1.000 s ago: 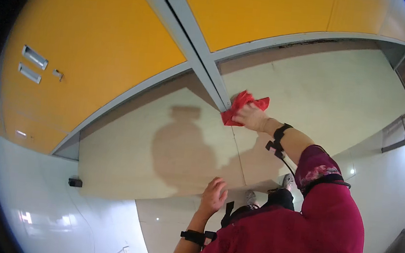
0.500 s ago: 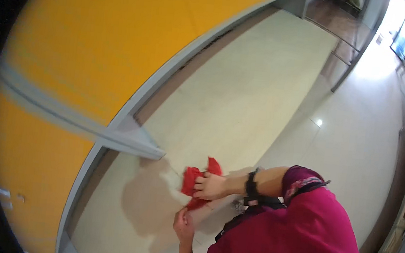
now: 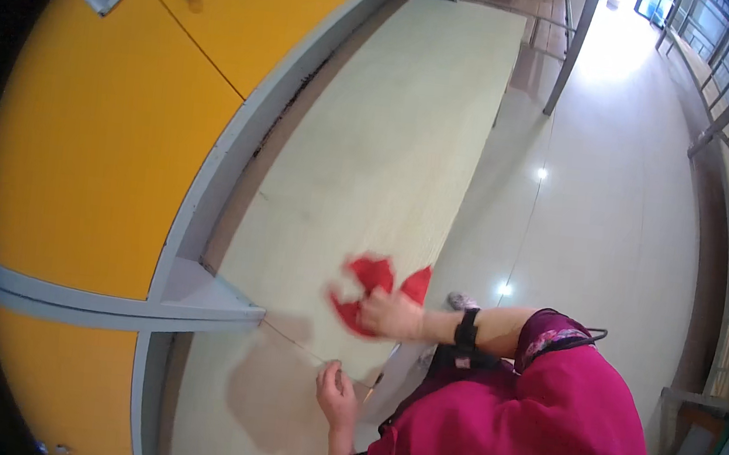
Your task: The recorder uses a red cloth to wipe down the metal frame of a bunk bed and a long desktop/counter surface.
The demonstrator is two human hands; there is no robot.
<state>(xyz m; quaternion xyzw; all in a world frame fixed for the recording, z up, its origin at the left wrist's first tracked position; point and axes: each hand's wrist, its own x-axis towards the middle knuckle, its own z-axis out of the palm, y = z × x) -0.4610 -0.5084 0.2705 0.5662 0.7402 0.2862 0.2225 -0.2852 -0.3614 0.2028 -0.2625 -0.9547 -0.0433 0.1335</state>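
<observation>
Red cloth (image 3: 371, 272) is bunched in the right hand's (image 3: 393, 314) curled grip, probably so it can't slip, over the pale bench (image 3: 373, 141), while the left hand's (image 3: 337, 397) half-curled grip looks empty.

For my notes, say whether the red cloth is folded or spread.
Neither, but bunched: the red cloth is crumpled at the right hand, edges sticking out.

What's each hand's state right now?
Left hand: loosely curled, nothing visibly held; open or closed cannot be told.
Right hand: holding a red cloth, blurred.
</observation>
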